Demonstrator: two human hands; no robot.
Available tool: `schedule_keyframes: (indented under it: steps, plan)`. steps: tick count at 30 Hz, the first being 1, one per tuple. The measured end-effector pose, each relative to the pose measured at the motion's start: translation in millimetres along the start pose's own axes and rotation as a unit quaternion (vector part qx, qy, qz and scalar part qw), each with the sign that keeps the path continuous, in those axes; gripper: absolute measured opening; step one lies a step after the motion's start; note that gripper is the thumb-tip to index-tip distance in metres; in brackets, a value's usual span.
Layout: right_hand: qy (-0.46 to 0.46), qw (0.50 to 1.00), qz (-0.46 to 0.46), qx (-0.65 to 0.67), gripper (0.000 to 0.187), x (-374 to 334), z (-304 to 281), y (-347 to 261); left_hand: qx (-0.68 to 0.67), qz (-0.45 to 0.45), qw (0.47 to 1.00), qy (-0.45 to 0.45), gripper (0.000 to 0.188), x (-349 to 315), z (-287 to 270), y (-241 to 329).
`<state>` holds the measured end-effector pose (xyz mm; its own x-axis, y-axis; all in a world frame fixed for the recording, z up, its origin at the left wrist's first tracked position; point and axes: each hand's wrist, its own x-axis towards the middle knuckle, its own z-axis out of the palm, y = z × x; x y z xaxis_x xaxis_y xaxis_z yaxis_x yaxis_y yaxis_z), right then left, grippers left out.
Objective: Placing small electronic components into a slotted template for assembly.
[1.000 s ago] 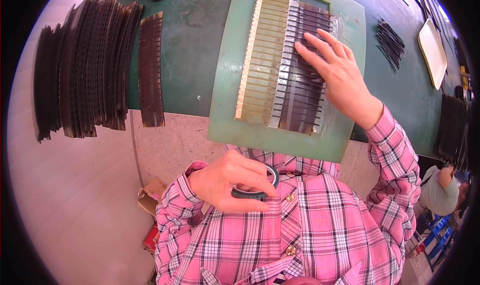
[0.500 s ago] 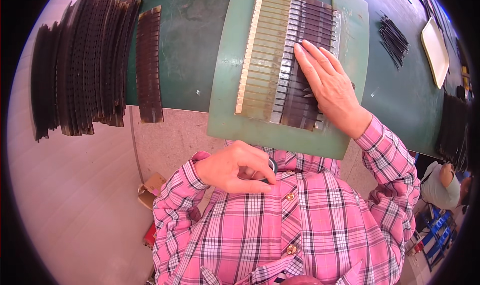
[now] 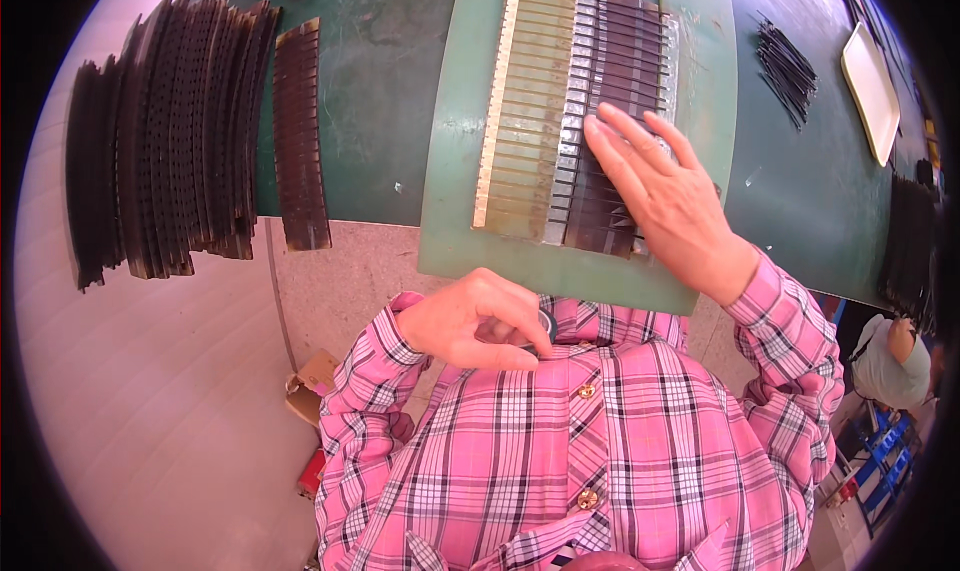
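Observation:
My right hand [image 3: 670,186] lies with fingers stretched over a dark slotted strip [image 3: 625,46]. Narrow pointed tips of a dark tool [image 3: 620,214] stick out beneath its palm; they move with the hand, and the rest is hidden. Beside the dark strip runs a pale, translucent slotted strip [image 3: 525,121] with a light toothed left edge. Both are on a green board [image 3: 455,171] that overhangs the table's near edge. Close to my shirt, my left hand [image 3: 470,321] is curled around a small round thing with a dark green rim [image 3: 547,326], mostly covered by the fingers.
A thick row of dark strips [image 3: 170,141] stands at the left end of the green table [image 3: 375,101], with one separate dark strip [image 3: 301,136] beside it. On the right are thin black sticks [image 3: 785,71], a cream tray [image 3: 870,91] and another dark stack [image 3: 908,236]. Another person [image 3: 890,361] is at far right.
My right hand has slid toward me and slightly right along the dark strip, its fingers spreading a little; the pointed tips moved with it. My left hand stays nearly in place.

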<state>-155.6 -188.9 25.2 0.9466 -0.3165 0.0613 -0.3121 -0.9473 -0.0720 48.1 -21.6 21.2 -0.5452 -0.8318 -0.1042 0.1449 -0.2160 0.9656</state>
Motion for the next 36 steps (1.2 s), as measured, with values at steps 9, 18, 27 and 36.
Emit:
schedule_keyframes:
  steps: [9,18,27,36]
  plan:
    - [-0.022,0.999,-0.029,0.011,0.061,-4,-10,-3,0.025,-0.02,0.999,-0.016,0.023,3,2,1]
    - [-0.035,0.998,-0.031,0.041,0.059,-7,-19,-8,0.008,-0.005,1.0,-0.014,0.024,3,-2,-2]
    - [-0.03,0.996,-0.031,0.074,0.058,-17,-9,-17,0.011,-0.015,0.999,-0.027,0.025,4,-5,-1]
    - [-0.029,0.993,-0.021,0.11,0.06,-25,-5,-24,-0.005,-0.024,0.999,-0.025,0.023,5,-5,-1]
